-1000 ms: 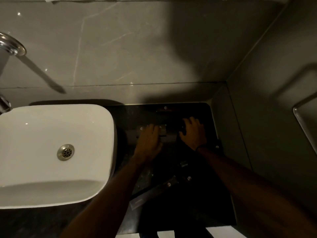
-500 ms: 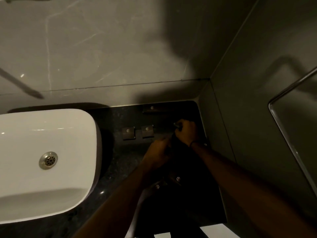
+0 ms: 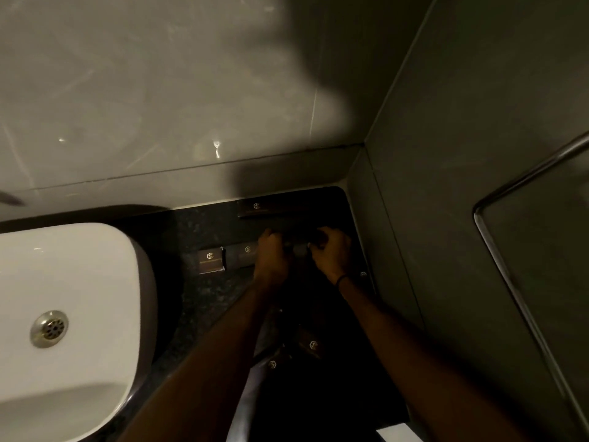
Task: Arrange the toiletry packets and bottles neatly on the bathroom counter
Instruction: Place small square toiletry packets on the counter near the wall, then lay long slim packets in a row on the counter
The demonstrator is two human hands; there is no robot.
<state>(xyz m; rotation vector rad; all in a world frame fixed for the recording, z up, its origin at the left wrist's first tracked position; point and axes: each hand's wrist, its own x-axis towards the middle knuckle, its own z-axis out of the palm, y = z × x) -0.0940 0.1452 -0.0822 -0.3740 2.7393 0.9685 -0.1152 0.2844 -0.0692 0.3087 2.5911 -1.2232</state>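
Observation:
On the dark counter [image 3: 204, 301] two small dark packets with a light logo lie side by side, one [image 3: 210, 260] on the left and one [image 3: 243, 255] right of it. A long dark packet [image 3: 271, 208] lies against the back wall. My left hand [image 3: 271, 255] and my right hand [image 3: 331, 250] meet over a small dark item [image 3: 299, 248], both closed on it; it is too dim to tell what it is. More dark packets [image 3: 312, 345] [image 3: 272, 364] lie near the front, between my forearms.
A white basin [image 3: 63, 314] with a metal drain [image 3: 49, 328] fills the left. Grey walls close the counter at the back and right. A metal-framed panel [image 3: 516, 282] hangs on the right wall.
Both hands have moved toward the back of the counter and come together on the small dark item. The left hand has left the two small packets, which now lie uncovered.

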